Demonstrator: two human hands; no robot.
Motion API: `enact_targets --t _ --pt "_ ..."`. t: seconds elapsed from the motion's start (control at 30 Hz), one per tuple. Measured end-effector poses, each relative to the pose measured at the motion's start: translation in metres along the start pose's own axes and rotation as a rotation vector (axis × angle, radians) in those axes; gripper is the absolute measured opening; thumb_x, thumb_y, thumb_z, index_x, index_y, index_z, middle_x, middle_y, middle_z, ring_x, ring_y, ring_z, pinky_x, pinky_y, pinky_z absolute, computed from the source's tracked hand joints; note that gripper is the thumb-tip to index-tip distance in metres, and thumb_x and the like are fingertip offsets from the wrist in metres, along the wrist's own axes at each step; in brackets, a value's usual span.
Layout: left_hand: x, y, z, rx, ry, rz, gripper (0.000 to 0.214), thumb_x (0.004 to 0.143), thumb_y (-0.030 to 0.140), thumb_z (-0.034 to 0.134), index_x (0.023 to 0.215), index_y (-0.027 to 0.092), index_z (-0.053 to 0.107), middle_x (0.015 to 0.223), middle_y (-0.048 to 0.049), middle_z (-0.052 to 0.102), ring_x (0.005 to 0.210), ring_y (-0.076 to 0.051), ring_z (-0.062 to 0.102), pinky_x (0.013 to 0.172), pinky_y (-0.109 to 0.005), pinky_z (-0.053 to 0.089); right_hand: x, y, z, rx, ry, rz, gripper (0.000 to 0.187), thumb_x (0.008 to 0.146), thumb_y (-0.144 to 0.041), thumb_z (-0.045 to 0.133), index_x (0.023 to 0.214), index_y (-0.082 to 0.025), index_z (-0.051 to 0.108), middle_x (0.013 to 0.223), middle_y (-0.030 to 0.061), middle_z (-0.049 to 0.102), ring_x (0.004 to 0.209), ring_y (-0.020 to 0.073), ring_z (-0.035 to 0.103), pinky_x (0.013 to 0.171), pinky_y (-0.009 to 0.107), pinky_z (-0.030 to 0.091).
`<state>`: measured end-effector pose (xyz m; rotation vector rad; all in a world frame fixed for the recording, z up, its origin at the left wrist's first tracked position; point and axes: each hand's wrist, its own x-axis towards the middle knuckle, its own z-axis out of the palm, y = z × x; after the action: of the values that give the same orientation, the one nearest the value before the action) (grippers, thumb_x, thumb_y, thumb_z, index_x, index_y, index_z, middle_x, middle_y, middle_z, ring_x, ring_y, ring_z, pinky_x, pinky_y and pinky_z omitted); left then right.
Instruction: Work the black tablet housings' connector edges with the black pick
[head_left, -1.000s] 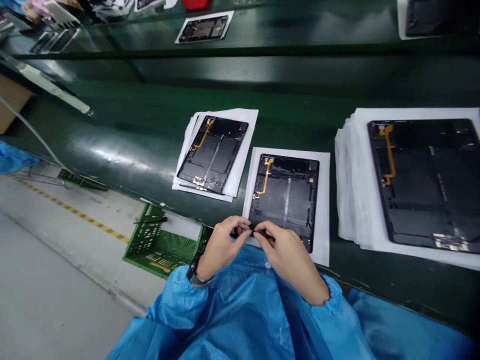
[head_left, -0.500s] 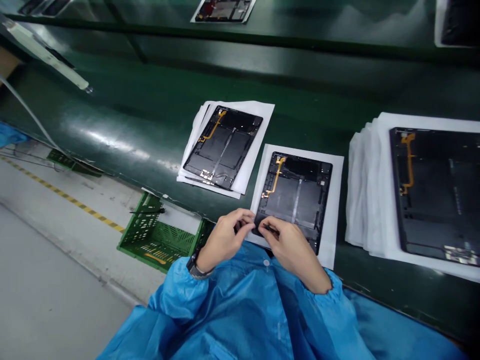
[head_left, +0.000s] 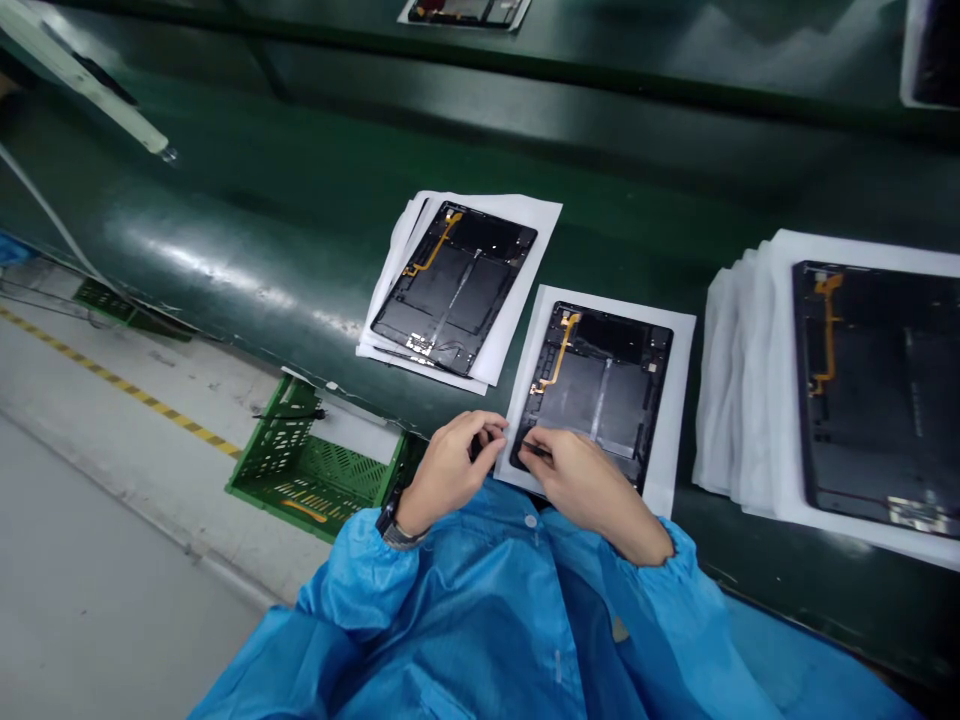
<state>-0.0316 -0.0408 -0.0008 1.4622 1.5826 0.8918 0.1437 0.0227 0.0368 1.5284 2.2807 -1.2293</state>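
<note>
In front of me an open tablet housing (head_left: 577, 385) lies on a white sheet (head_left: 667, 480), with an orange flex cable (head_left: 562, 355) along its left side. My right hand (head_left: 581, 475) is over the lower left of this housing, thumb and fingertips pinched on a small dark piece (head_left: 536, 447) too small to name. Just left of the sheet's edge is my left hand (head_left: 459, 455), its fingers curled and thumb close to the fingertips. Something dark shows inside that curl, but I cannot make it out.
Another open housing (head_left: 457, 290) tops a low stack with white sheets behind on the left. At right stands a taller stack (head_left: 892, 390). A green crate (head_left: 319, 470) sits below the bench edge. A pale arm-like bar (head_left: 90, 85) reaches in at upper left.
The view has shifted slightly. My right hand still pinches the small dark piece at the housing's corner; a slightly wider gap shows between my two hands.
</note>
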Motion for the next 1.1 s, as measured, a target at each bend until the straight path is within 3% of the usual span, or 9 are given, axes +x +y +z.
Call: enact_targets --t 0.27,0.47,0.6,0.83,1.1 --pt "0.000 -0.002 0.000 -0.004 0.012 0.013 0.015 0.095 0.020 0.062 0.109 0.021 0.068 0.093 -0.0027 0.071 0.080 -0.016 0.065 0.072 -0.027 0.050 0.003 -0.007 0.000 -0.214 -0.023 0.031 0.016 0.100 -0.024 0.050 0.092 -0.022 0.065 0.091 0.0085 0.078 0.087 0.0257 0.073 0.060 0.030 0.028" --pt "0.000 -0.001 0.000 0.024 0.001 0.042 0.014 0.096 0.018 0.061 0.108 0.021 0.067 0.090 -0.0018 0.068 0.080 -0.015 0.062 0.073 -0.027 0.049 0.000 -0.016 0.002 -0.356 0.016 0.068 0.015 0.100 -0.026 0.050 0.101 -0.022 0.064 0.090 0.0111 0.078 0.080 0.0272 0.073 0.059 0.032 0.023" --pt "-0.002 0.001 -0.002 0.046 -0.011 0.071 0.013 0.097 0.018 0.060 0.108 0.020 0.066 0.091 -0.0024 0.067 0.082 -0.016 0.061 0.076 -0.027 0.049 -0.001 -0.012 0.003 -0.308 0.020 0.072 0.013 0.100 -0.026 0.051 0.101 -0.022 0.063 0.090 0.0100 0.077 0.081 0.0267 0.072 0.059 0.032 0.024" --pt "-0.006 -0.001 0.000 0.077 -0.006 0.169 0.010 0.096 0.015 0.061 0.104 0.018 0.066 0.100 -0.0053 0.063 0.093 -0.018 0.059 0.085 -0.030 0.049 -0.002 -0.002 0.002 -0.016 0.014 0.035 0.019 0.102 -0.026 0.049 0.086 -0.023 0.058 0.079 0.0010 0.071 0.075 0.0187 0.065 0.062 0.029 0.027" --pt "-0.010 -0.003 0.009 0.195 0.026 0.235 0.010 0.094 0.010 0.060 0.096 0.018 0.066 0.100 -0.0067 0.060 0.095 -0.021 0.056 0.085 -0.034 0.049 -0.004 -0.011 0.007 -0.134 0.036 0.089 0.016 0.103 -0.024 0.048 0.094 -0.023 0.061 0.087 0.0045 0.076 0.084 0.0221 0.069 0.063 0.030 0.026"
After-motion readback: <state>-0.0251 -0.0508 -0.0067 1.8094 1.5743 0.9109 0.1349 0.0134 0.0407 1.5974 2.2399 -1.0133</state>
